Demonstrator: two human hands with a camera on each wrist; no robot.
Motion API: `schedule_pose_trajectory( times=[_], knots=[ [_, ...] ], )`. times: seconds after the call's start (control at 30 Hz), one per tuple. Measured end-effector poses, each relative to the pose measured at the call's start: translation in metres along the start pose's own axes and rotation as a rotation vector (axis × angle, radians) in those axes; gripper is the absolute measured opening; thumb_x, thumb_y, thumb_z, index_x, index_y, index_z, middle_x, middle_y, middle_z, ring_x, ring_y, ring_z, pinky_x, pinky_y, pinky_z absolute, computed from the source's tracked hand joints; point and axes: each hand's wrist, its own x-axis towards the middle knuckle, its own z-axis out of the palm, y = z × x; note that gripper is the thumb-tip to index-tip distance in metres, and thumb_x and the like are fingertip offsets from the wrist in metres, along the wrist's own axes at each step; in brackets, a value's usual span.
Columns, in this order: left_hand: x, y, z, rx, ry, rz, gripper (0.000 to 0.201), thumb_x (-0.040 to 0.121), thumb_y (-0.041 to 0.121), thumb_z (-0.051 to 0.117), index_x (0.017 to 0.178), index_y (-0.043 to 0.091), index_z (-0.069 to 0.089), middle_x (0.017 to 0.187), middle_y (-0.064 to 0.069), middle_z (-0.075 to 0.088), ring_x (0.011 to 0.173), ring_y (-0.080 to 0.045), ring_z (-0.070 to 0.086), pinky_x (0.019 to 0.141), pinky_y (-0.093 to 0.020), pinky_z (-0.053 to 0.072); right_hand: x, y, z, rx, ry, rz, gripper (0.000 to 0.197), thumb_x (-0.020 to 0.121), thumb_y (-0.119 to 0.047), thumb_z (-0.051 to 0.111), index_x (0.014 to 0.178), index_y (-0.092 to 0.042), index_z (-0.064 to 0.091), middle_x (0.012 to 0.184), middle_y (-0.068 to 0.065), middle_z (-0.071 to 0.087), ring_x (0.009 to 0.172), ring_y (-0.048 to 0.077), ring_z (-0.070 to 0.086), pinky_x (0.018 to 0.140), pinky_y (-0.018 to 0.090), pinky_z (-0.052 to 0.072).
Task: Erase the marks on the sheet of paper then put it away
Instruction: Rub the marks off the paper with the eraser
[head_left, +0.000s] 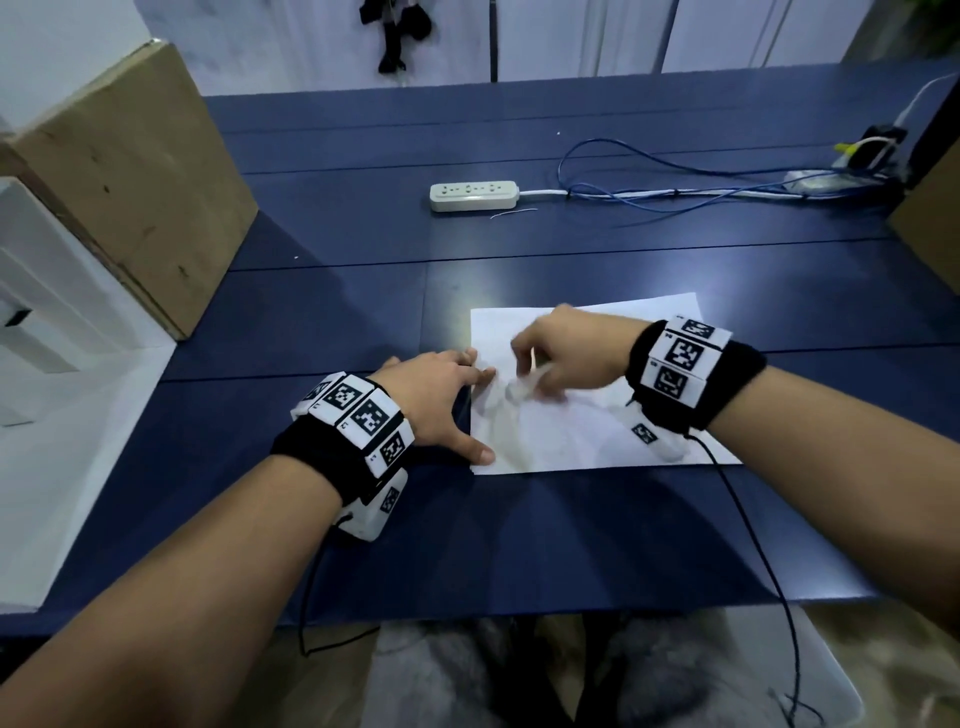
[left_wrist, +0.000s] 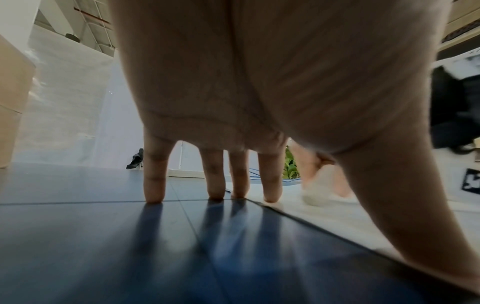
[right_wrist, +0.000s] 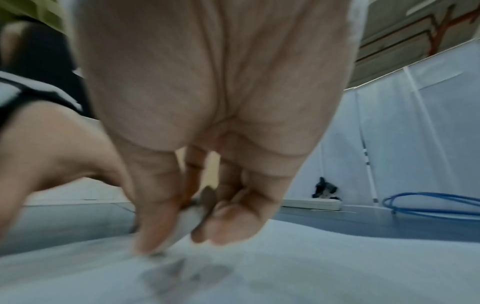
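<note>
two wristbands (head_left: 306, 448) with square code tags (head_left: 684, 355), left grip (head_left: 431, 395) spread open, fingertips (left_wrist: 271, 191) pinning a paper sheet (head_left: 571, 439), right grip (head_left: 566, 348) pinching a blurred white lump (head_left: 521, 388)
</note>
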Motion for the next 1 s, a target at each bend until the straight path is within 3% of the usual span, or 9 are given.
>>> schedule_pose_trajectory(
  times=[0.1, 0.23, 0.3, 0.5, 0.67, 0.77, 0.87, 0.93, 1.0],
  knots=[
    [0.000, 0.001, 0.000, 0.000, 0.001, -0.004, 0.111, 0.059, 0.082, 0.067, 0.151, 0.034, 0.029, 0.160, 0.015, 0.015, 0.143, -0.014, 0.028, 0.105, -0.057, 0.034, 0.000, 0.007, -0.002, 0.001, 0.090, 0.051, 0.017, 0.079, -0.031, 0.071, 0.091, -0.022, 0.062, 0.078, -0.006, 0.060, 0.082, 0.020, 0.053, 0.067, 0.029, 0.040],
    [0.000, 0.000, 0.000, 0.001, 0.002, -0.003, 0.113, 0.057, 0.082, 0.067, 0.151, 0.035, 0.028, 0.160, 0.014, 0.015, 0.143, -0.014, 0.027, 0.105, -0.058, 0.034, -0.020, -0.009, 0.016, 0.033, -0.125, -0.132, 0.017, 0.075, -0.022, 0.074, 0.087, -0.024, 0.062, 0.083, -0.007, 0.065, 0.078, 0.015, 0.057, 0.069, 0.027, 0.045],
    [0.001, 0.002, -0.001, 0.002, -0.003, -0.004, 0.113, 0.056, 0.082, 0.069, 0.151, 0.033, 0.030, 0.159, 0.012, 0.018, 0.142, -0.015, 0.028, 0.104, -0.058, 0.035, -0.017, -0.010, 0.014, 0.014, -0.150, -0.133, 0.018, 0.075, -0.023, 0.075, 0.089, -0.024, 0.064, 0.084, -0.006, 0.065, 0.079, 0.015, 0.058, 0.070, 0.028, 0.046],
    [0.001, 0.005, -0.004, 0.001, -0.003, -0.016, 0.113, 0.056, 0.080, 0.071, 0.149, 0.029, 0.034, 0.154, 0.011, 0.024, 0.139, -0.015, 0.032, 0.104, -0.056, 0.037, 0.002, 0.007, 0.002, 0.009, 0.091, 0.023, 0.016, 0.080, -0.031, 0.070, 0.091, -0.024, 0.062, 0.080, -0.005, 0.061, 0.084, 0.020, 0.056, 0.071, 0.031, 0.046],
    [0.002, 0.005, -0.005, 0.000, -0.020, -0.015, 0.113, 0.056, 0.079, 0.072, 0.149, 0.031, 0.032, 0.153, 0.010, 0.024, 0.139, -0.017, 0.030, 0.102, -0.057, 0.036, -0.020, -0.007, 0.016, 0.049, -0.178, -0.135, 0.019, 0.076, -0.023, 0.075, 0.082, -0.030, 0.059, 0.075, -0.011, 0.061, 0.070, 0.005, 0.054, 0.064, 0.020, 0.042],
    [0.002, 0.006, -0.006, 0.019, -0.020, -0.013, 0.113, 0.056, 0.080, 0.071, 0.149, 0.028, 0.033, 0.151, 0.009, 0.026, 0.137, -0.018, 0.031, 0.103, -0.057, 0.038, -0.004, 0.003, 0.007, 0.019, -0.060, -0.041, 0.016, 0.075, -0.026, 0.074, 0.087, -0.029, 0.064, 0.068, -0.013, 0.061, 0.072, 0.004, 0.055, 0.069, 0.027, 0.045],
    [0.002, 0.006, -0.005, 0.017, -0.024, -0.015, 0.112, 0.056, 0.080, 0.071, 0.148, 0.027, 0.034, 0.150, 0.009, 0.027, 0.136, -0.018, 0.032, 0.103, -0.056, 0.038, 0.005, 0.012, 0.001, 0.041, 0.098, 0.103, 0.016, 0.077, -0.032, 0.071, 0.088, -0.028, 0.061, 0.082, -0.005, 0.063, 0.085, 0.020, 0.058, 0.074, 0.034, 0.050],
    [0.002, 0.005, -0.005, 0.020, -0.024, -0.016, 0.114, 0.056, 0.080, 0.070, 0.149, 0.028, 0.032, 0.151, 0.009, 0.026, 0.137, -0.018, 0.031, 0.102, -0.056, 0.038, -0.005, 0.007, 0.005, -0.010, 0.082, 0.032, 0.016, 0.078, -0.027, 0.071, 0.090, -0.026, 0.061, 0.079, -0.008, 0.059, 0.080, 0.018, 0.054, 0.069, 0.028, 0.043],
    [0.003, 0.005, -0.005, 0.015, -0.020, -0.016, 0.115, 0.056, 0.080, 0.071, 0.150, 0.029, 0.030, 0.152, 0.009, 0.025, 0.138, -0.018, 0.030, 0.102, -0.057, 0.037, -0.020, -0.001, 0.013, 0.000, -0.061, -0.095, 0.016, 0.077, -0.022, 0.073, 0.088, -0.026, 0.063, 0.075, -0.011, 0.059, 0.073, 0.013, 0.053, 0.065, 0.025, 0.040]
  ],
)
